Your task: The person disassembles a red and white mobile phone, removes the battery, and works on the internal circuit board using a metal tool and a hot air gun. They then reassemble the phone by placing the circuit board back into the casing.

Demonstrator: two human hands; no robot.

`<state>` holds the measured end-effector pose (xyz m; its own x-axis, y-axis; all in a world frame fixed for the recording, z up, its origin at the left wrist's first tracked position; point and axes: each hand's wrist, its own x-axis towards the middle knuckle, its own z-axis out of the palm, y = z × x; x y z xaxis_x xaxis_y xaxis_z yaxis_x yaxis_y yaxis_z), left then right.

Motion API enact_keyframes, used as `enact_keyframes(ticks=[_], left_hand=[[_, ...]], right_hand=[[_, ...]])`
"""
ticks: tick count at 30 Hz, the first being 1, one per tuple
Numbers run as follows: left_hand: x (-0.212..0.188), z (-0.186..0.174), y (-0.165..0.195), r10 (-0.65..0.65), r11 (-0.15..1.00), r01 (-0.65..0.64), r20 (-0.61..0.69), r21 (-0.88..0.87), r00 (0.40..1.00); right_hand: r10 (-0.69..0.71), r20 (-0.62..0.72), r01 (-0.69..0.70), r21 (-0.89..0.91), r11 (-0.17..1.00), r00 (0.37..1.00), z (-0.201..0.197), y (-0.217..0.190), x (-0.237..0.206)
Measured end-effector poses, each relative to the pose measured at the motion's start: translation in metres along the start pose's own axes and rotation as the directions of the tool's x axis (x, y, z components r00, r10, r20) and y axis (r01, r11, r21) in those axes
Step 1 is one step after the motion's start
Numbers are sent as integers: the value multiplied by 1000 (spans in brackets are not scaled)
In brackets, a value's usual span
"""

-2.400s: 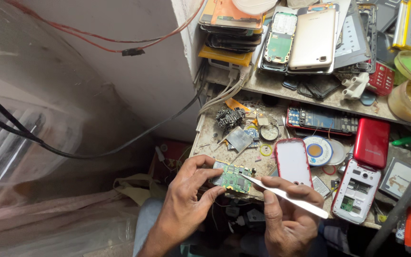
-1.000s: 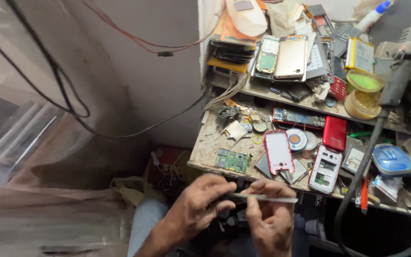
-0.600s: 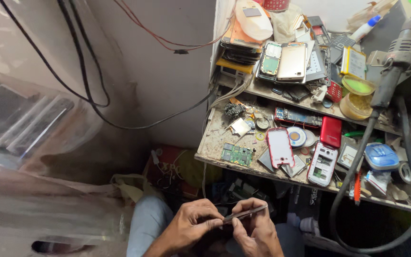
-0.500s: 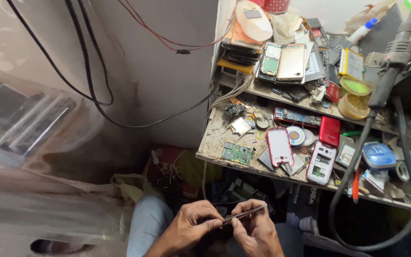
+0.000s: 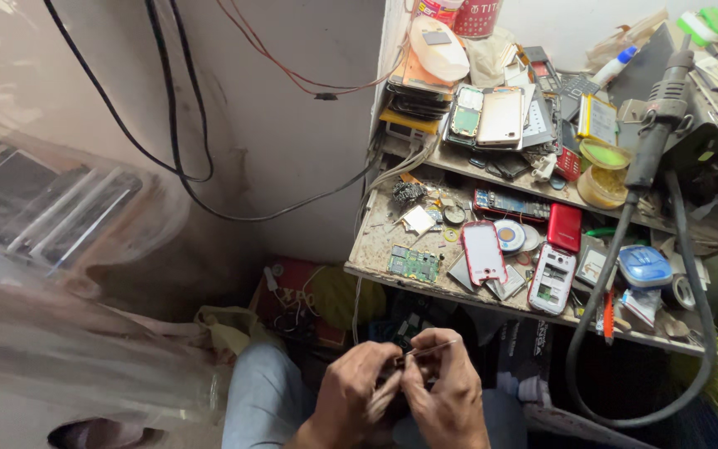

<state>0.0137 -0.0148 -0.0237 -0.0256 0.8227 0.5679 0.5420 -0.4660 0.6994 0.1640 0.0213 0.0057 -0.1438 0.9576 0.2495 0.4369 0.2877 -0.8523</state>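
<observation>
Cluttered workbench (image 5: 376, 258) on right, strewn with opened phones; green circuit board (image 5: 414, 264) lying at its front left edge. Below bench, over lap: left hand (image 5: 357, 395) and right hand (image 5: 449, 392) pressed together. Right fingers pinched on thin metal tweezers (image 5: 425, 349), tip angled toward left fingertips. Left grasp closed on something tiny; cannot tell what. Judged mid-pick on a small part; next move needs steady, fine tip control.
</observation>
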Motion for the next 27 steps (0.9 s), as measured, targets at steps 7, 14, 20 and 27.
enact_keyframes(ticks=[7,14,20,27], left_hand=[[16,-4,9,68,996,-67,-16,56,998],[31,-9,29,262,965,-260,-66,46,963],[34,0,15,187,970,-179,-31,161,982],[39,-1,5,-161,974,155,-23,-167,987]], right_hand=[[-200,-14,198,-98,975,980,0,-21,6],[-311,-35,305,-112,946,950,-6,-31,17],[-202,28,203,-35,979,979,-14,-29,21],[-58,160,40,112,993,985,-32,-17,29]])
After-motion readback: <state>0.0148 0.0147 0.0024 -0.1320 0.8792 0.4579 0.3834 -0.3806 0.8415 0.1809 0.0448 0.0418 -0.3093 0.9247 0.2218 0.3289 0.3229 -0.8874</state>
